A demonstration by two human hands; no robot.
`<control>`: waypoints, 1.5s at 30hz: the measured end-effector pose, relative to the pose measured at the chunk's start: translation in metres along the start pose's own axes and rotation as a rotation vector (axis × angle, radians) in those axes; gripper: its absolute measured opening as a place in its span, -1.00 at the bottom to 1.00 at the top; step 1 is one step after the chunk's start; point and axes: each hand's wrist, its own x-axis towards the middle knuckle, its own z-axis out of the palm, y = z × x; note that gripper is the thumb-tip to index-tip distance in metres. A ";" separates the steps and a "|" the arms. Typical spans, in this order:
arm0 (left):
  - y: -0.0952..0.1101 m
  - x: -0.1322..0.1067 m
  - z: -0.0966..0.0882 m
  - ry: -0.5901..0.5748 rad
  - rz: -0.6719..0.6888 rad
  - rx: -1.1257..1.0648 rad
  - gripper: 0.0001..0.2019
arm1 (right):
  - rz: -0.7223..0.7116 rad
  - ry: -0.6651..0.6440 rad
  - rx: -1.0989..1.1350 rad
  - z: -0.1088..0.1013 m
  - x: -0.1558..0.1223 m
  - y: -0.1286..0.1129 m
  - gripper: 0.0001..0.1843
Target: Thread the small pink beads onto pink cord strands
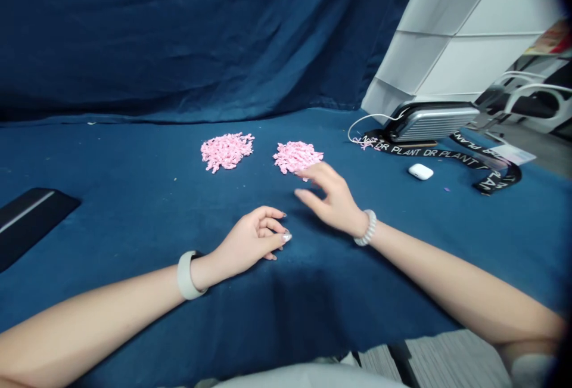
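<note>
Pink shred piles [226, 152] lie before a silver case [431, 121], right hand [334, 200] beside one, fingers apart, left hand [248, 242] with fingers curled.

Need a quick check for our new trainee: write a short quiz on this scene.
1. Which hand is closer to the right pile of pink pieces: the left hand or the right hand?
2. True or false: a beaded bracelet is on the right wrist.
3. Fill the gap: the black strap under the silver case is printed "DR ___".

Key: 1. The right hand. 2. True. 3. PLANT.
</note>
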 end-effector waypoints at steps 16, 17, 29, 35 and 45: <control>0.000 0.001 -0.001 -0.004 -0.005 -0.028 -0.50 | -0.376 -0.215 -0.172 0.010 -0.029 -0.040 -0.82; 0.001 0.001 -0.001 -0.004 -0.006 -0.025 -0.50 | -0.396 -0.206 -0.198 0.010 -0.029 -0.040 -0.82; 0.000 0.000 0.000 -0.004 0.016 -0.048 -0.54 | -0.478 -0.117 -0.268 0.012 -0.026 -0.041 -0.83; 0.004 -0.001 0.001 0.003 -0.001 -0.023 -0.59 | -0.471 -0.146 -0.244 0.012 -0.025 -0.040 -0.79; 0.000 -0.001 0.001 -0.019 0.020 -0.013 -0.59 | -0.473 -0.119 -0.185 0.017 -0.028 -0.041 -0.78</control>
